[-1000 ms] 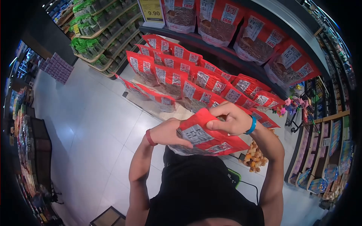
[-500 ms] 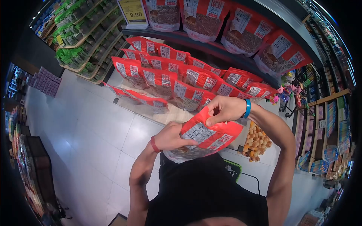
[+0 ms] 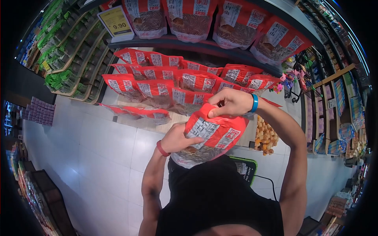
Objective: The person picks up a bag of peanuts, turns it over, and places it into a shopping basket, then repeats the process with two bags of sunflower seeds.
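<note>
Red bag (image 3: 212,135): we clenched it, left hand (image 3: 179,139) and right hand (image 3: 232,103); tiled floor (image 3: 98,157), shop aisle; four bags (image 3: 189,17) on top shelf (image 3: 177,41).

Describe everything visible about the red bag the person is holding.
The red bag is a glossy, plastic-looking pouch with white printed labels and a clear lower window showing brownish contents. It is held tilted in front of the chest. The left hand grips its lower side; the right hand pinches its top edge.
</note>
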The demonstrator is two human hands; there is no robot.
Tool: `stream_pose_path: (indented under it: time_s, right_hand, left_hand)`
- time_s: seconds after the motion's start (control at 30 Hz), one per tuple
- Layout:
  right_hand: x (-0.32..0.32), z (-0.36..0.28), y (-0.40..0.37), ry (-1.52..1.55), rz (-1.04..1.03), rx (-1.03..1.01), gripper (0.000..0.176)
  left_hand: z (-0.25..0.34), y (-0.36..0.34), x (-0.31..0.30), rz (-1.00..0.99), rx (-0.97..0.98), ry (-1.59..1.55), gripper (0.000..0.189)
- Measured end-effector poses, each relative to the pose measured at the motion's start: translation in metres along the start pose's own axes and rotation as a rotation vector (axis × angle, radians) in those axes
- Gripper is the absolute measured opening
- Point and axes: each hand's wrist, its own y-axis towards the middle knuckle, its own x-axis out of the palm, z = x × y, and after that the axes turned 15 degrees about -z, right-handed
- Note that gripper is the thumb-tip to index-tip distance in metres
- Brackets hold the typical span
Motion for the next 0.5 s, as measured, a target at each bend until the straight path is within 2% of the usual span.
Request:
stream_pose_path:
  time_s: [0.03,0.07,0.13,0.27,0.4,0.47,0.5]
  right_hand:
    - [-0.001,0.003,-0.001,-0.082,0.055,-0.135,0.031]
    - [-0.003,0.004,-0.002,-0.078,0.059,-0.132,0.031]
    - [-0.004,-0.003,-0.005,-0.262,0.147,-0.220,0.040]
    - [0.000,-0.003,-0.003,-0.220,0.162,-0.158,0.034]
    - [0.006,-0.013,0.001,-0.154,0.187,-0.192,0.026]
    - [0.003,-0.008,0.003,-0.062,0.091,-0.018,0.025]
    - [0.002,-0.004,0.005,-0.057,0.098,-0.017,0.025]
  left_hand:
    - [-0.004,-0.001,-0.003,0.004,-0.022,-0.018,0.040]
    - [-0.006,-0.002,-0.003,0.008,-0.046,-0.039,0.039]
    - [-0.005,-0.001,-0.006,-0.009,-0.048,-0.066,0.040]
    - [-0.008,0.002,-0.007,-0.022,0.000,-0.096,0.042]
    - [0.000,0.005,-0.007,-0.060,-0.015,-0.029,0.042]
    - [0.001,0.006,-0.006,-0.060,-0.033,-0.016,0.041]
    - [0.002,0.006,-0.005,-0.069,-0.034,-0.016,0.041]
